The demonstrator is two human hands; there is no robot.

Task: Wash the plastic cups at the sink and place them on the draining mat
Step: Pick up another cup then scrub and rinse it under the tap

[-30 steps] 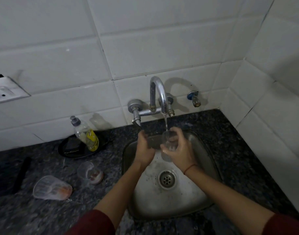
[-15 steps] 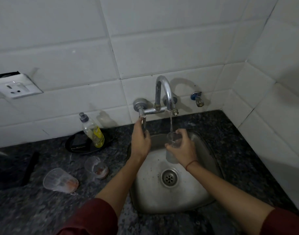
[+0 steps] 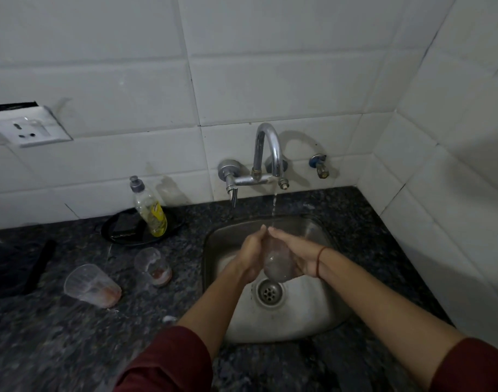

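Clear cup point(image 3: 277, 264) sits sandwiched between both palms over the sink point(image 3: 298, 321), just at 12 o'clock of the drain point(image 3: 269, 291). Left hand point(image 3: 252, 254) presses its 9 o'clock side and right hand point(image 3: 297, 254) its 3 o'clock side. Fingers on both are nearly straight and lie flat along the wall, with the tips meeting at 12 o'clock above the cup; thumbs are hidden. Neither hand has anything else. The cup is tilted, round base toward 6 o'clock and showing below the palms; its mouth is covered by the fingers. It looks see-through, wet and blurred, with no residue I can make out. A thin stream point(image 3: 274, 205) from the tap point(image 3: 266, 154) falls onto the fingertips. A red thread point(image 3: 319, 258) is on the right wrist. On the counter point(image 3: 58, 335) at 9 o'clock of the sink: a standing cup point(image 3: 153, 267) with reddish dregs, and farther at 9 o'clock a lying cup point(image 3: 91, 285) on its side, orange smear near its base. A soap bottle point(image 3: 150, 210) stands on a black tray point(image 3: 120, 230) at 10 o'clock of the sink.
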